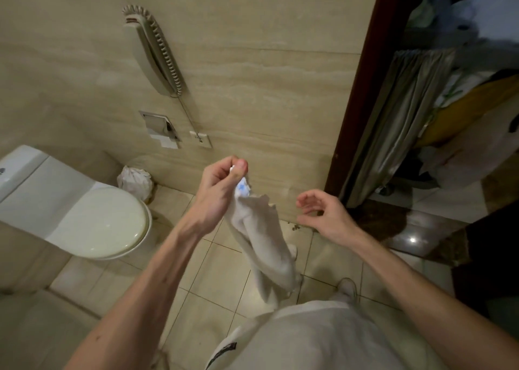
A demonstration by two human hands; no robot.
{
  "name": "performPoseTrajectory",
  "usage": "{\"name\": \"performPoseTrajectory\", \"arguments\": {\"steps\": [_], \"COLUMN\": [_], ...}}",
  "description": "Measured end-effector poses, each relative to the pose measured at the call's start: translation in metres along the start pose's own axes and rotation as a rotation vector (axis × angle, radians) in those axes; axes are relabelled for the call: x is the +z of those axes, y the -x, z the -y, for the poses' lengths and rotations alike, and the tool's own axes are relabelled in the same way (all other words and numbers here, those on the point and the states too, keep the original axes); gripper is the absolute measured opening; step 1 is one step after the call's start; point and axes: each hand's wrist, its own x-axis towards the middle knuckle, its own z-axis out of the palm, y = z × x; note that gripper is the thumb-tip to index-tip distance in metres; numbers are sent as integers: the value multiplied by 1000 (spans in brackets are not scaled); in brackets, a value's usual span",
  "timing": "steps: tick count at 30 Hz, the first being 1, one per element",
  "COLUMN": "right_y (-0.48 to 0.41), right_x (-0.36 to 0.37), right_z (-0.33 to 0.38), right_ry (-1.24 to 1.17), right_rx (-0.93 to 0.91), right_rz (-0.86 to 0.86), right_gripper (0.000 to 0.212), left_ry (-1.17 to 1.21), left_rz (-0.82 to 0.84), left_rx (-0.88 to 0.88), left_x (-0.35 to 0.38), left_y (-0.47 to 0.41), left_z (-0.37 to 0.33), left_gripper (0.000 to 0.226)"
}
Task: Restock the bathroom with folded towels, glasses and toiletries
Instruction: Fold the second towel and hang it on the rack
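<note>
The left hand (217,182) pinches the top corner of a white towel (262,246), which hangs limp in front of the person above the tiled floor (202,279). The right hand (323,212) hovers just beside it, fingers loosely curled, holding nothing. The toilet (95,223) stands to the left

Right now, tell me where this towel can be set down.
The closed toilet lid is bare, as are the floor tiles between toilet and shoe. The corner by the lined bin is tight; the cart past the door frame is piled full.
</note>
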Motion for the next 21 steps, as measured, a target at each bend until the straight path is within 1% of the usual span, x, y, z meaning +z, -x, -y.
{"name": "performPoseTrajectory", "arguments": {"steps": [4,7,10,11,13,14,15,16,18,20,21], "right_y": [-1,-6,-10,-11,-9,-7,-6,-4,-2,0,-1], "right_x": [11,23,32,34,35,35,34,32,28,23,19], "right_z": [0,-4,-9,-10,-12,-16,-20,-26,-43,-59,-65], "right_ry": [84,173,274,307,381,418,446,484,601,652,638], "right_rx": [-66,-123,-101,-78,-25,19,66,111,189,244,274], "right_rz": [108,193,300,328,374,405,447,494,559,571,553], "right_gripper": [58,63,63,62,49,41,37,40,51,50,47], "left_ry": [23,7,-37,-47,-48,-38,-26,-21,-20,-22,-24], "left_rz": [196,295,347,348,319,292,268,248,208,180,167], "left_rx": [15,-19,-68,-72,-76,-74,-74,-83,-103,-115,-121], "left_x": [-9,-8,-6,-7,-10,-14,-18,-22,-27,-31,-32], "left_y": [0,-1,1,1,1,0,-1,-2,-2,-3,-3], "left_z": [-17,-23,-25,-26,-25,-24,-22,-19,-15,-11,-9], "left_gripper": [54,47,36,35,37,43,51,57,60,58,58]}}
